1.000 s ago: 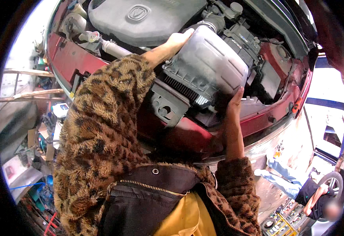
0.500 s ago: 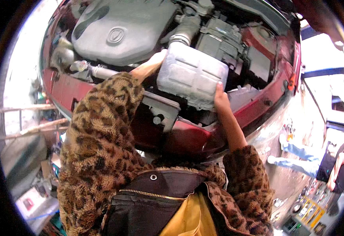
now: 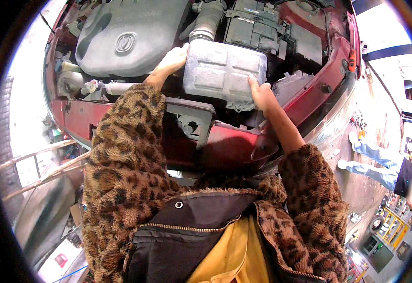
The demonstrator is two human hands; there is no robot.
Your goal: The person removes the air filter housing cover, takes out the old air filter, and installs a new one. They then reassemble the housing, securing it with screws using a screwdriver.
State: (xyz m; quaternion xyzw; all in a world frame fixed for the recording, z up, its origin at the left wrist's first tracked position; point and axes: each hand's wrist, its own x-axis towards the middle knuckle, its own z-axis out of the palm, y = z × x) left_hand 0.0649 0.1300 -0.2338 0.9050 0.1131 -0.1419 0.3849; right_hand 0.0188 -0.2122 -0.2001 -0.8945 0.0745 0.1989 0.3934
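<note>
Grey box, 1 ribbed hose beyond it; left hand grips its left edge, right hand pinches its right.

Wide fisheye on your head, you look steeply down over your jacket, facing the open engine bay, the grey cover near below you.

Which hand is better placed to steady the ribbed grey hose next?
Likely the left hand: nearer the hose, at the left edge of the grey rectangular plastic box; the right hand is opposite.
</note>
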